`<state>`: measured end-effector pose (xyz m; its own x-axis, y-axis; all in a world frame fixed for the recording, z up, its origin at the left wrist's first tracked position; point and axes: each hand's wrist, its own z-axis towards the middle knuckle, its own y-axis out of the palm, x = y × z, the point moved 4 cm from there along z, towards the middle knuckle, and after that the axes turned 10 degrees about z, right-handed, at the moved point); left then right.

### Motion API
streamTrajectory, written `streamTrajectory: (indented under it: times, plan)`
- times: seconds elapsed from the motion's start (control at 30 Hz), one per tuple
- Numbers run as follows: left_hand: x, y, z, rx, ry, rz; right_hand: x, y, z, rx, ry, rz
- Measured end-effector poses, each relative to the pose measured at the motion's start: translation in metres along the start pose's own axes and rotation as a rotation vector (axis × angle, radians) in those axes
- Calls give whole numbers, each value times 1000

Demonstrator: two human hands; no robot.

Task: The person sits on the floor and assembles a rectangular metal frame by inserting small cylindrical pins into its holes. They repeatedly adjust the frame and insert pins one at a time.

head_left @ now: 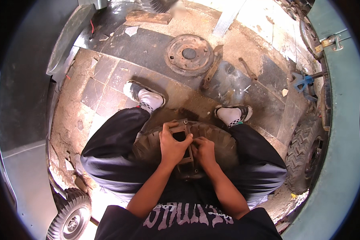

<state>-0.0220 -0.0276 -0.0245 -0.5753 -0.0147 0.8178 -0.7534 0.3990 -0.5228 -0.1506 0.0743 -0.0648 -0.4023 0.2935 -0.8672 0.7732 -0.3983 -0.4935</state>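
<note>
A flat brown-grey metal plate (pixel 184 160) with a squarish opening and holes at its corners lies over a worn tyre (pixel 224 140) between my knees. My left hand (pixel 172 147) is closed around the plate's left side, its thumb reaching across the opening to the far edge. Against the plate's right edge, my right hand (pixel 204 152) is curled with its fingers pinched together. Whatever those fingers hold, if anything, is hidden from view.
Beyond my feet lies a rusty wheel rim (pixel 189 55) beside a long rusty metal piece (pixel 213 68). A wood block (pixel 149 17) is farther off. A blue stand (pixel 304 85) and a treaded wheel (pixel 306 154) are at right. Vehicle panels flank both sides; another wheel (pixel 72 218) stands lower left.
</note>
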Motion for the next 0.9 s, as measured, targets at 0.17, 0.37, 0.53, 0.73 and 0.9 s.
streamTrajectory:
  times: [0.17, 0.37, 0.53, 0.73, 0.9]
  plan:
    - [10, -2, 2, -77, -66, 19, 6, 9, 32, 119, -12, 57]
    - [13, -5, -1, -43, -39, 24, 4, -14, -5, 58, 130, 17]
    - [14, -6, -1, -39, -3, 49, -4, -30, 0, 192, 246, 202]
    - [14, -6, 0, -39, 14, 62, 4, -4, 10, 113, 86, 89]
    - [12, -5, 1, -49, -1, 49, 9, 17, 21, 109, -15, -35]
